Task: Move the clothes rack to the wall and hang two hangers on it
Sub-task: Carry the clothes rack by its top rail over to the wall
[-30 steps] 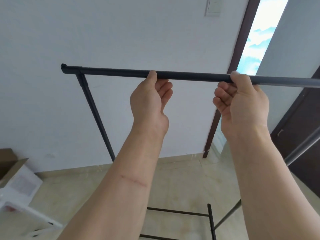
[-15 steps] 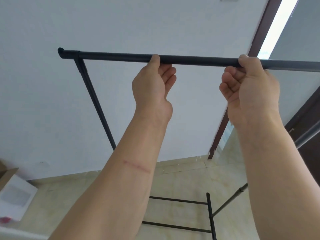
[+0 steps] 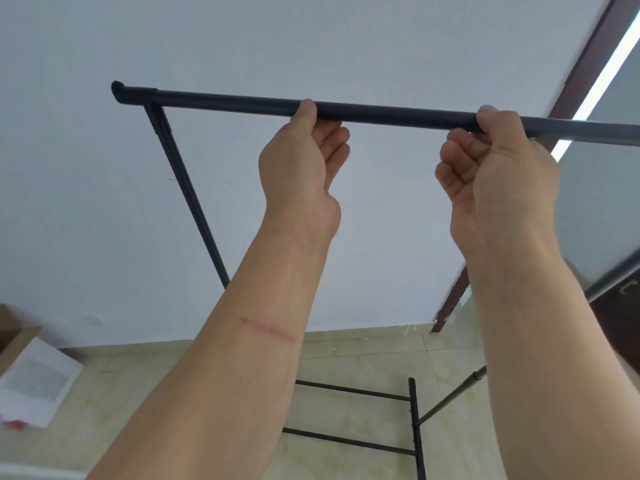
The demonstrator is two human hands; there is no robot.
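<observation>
At about 8 o'clock a white box (image 3: 34, 382) sits on the tiled floor (image 3: 363, 355) by the white wall (image 3: 242, 39). The black clothes rack (image 3: 221, 102) stands in front of me, its top bar crossing from 10 o'clock toward 3 o'clock, its left upright slanting down behind my forearm, its base rails at 6 o'clock. My left hand (image 3: 304, 168) has its fingers (image 3: 337, 142) curled round the bar near the middle. My right hand (image 3: 498, 174) is clenched on the same bar just right of it. A dark door frame (image 3: 585, 53) runs up at 2 o'clock
</observation>
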